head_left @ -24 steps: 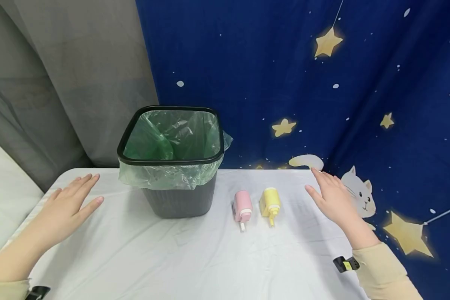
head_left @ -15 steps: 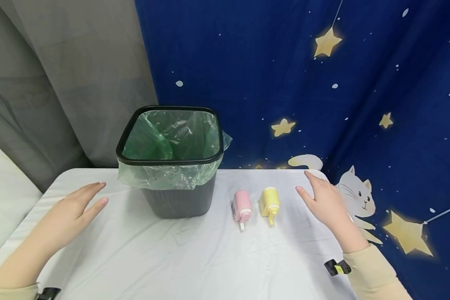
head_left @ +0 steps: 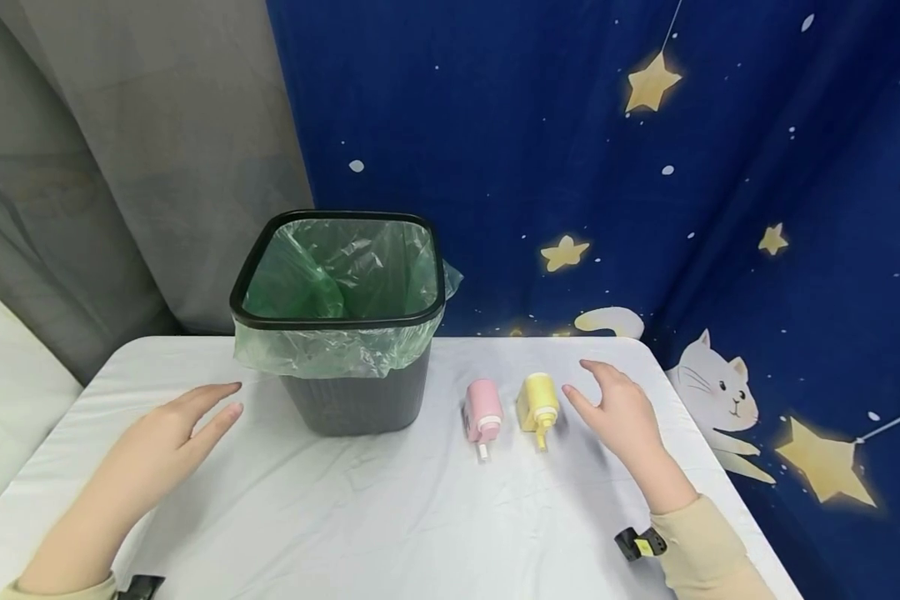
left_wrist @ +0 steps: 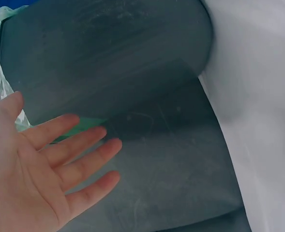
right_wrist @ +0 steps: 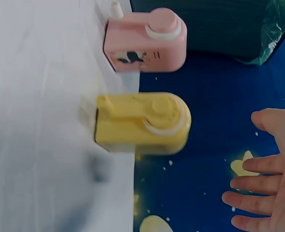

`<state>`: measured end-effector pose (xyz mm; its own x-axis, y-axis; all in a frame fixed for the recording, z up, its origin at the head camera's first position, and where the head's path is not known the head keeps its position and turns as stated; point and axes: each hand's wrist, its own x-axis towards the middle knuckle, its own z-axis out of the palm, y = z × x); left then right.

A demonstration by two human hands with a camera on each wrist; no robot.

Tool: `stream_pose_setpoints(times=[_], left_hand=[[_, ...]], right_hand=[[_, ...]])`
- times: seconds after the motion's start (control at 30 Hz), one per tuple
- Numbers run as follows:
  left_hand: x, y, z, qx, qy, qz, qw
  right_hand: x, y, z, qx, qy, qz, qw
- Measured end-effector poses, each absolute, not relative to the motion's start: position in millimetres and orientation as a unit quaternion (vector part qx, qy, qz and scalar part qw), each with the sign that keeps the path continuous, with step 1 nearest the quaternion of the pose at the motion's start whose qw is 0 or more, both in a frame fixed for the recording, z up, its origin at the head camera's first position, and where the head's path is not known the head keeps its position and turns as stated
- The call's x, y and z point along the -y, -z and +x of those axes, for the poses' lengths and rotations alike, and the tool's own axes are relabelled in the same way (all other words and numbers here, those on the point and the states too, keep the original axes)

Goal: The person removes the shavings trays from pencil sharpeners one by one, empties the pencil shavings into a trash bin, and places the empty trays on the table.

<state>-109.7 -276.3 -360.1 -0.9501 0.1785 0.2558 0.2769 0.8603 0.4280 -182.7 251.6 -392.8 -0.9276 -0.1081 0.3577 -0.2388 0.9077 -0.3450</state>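
A dark grey trash bin [head_left: 360, 400] with a black rim stands at the back of the table, lined with a translucent green bag [head_left: 330, 354] folded over its edge. To its right are two small pump bottles, one pink [head_left: 484, 408] and one yellow [head_left: 538, 400], their nozzles toward me. My left hand [head_left: 168, 442] hovers left of the bin, apart from it, fingers extended; the left wrist view shows its bare palm and the bin wall. My right hand [head_left: 621, 412] hovers just right of the yellow bottle without touching it, its fingers spread and holding nothing in the right wrist view.
A white cloth [head_left: 390, 525] covers the table. Behind it hang a grey curtain [head_left: 187, 150] and a blue star-patterned curtain [head_left: 495, 125]. The table's right edge runs beneath my right forearm. A black wrist device [head_left: 640, 544] sits at the right cuff.
Both hands have moved inward: the left hand rightward toward the bin, the right hand leftward and slightly down toward the yellow bottle. Bin and bottles stay in place.
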Motion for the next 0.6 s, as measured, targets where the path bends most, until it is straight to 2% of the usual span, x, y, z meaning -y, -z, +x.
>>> stream_pose_setpoints(times=[0.6], left_hand=[[219.3,375.4,-117.2,0.942,0.280,-0.162,0.092]], right_hand=[[-219.1,432.9,-189.8,0.954,-0.270,0.000,0.128]])
